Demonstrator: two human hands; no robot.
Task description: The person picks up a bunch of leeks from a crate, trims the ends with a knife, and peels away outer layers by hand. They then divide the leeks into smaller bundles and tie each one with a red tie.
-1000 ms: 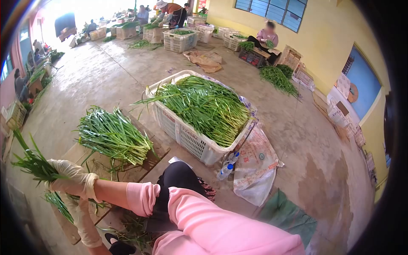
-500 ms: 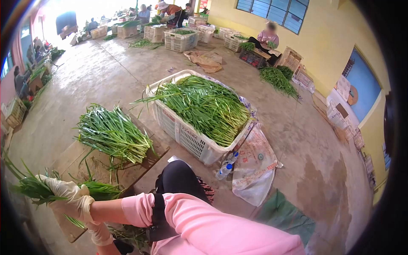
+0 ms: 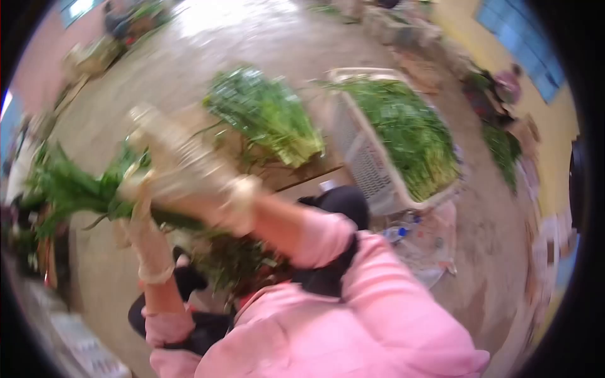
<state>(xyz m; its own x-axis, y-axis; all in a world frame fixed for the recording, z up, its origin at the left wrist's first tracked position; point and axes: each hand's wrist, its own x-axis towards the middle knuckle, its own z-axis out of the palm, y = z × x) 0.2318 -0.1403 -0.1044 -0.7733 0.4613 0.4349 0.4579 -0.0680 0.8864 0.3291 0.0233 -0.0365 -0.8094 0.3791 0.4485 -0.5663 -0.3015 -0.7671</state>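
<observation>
Over the grey concrete floor (image 3: 208, 44), left of the white plastic crate (image 3: 362, 165), the green leafy bunch (image 3: 63, 187) is best evened while clamped in the gloved left hand (image 3: 138, 220); the gloved right hand (image 3: 173, 157) is too blurred for its grip to be told.

Bundle (image 3: 69, 189) lies left of pile (image 3: 265, 116), crate (image 3: 368, 167) (greens (image 3: 409, 126) inside) rightmost.

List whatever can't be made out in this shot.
Head view, motion blur throughout.
Right hand and left hand: fingers smeared, grip unclear.
Bunch of greens: stems hidden behind the hands.
Bottle: small, blurred, label unreadable.
Person at top right: blurred, near the lens edge.
</observation>
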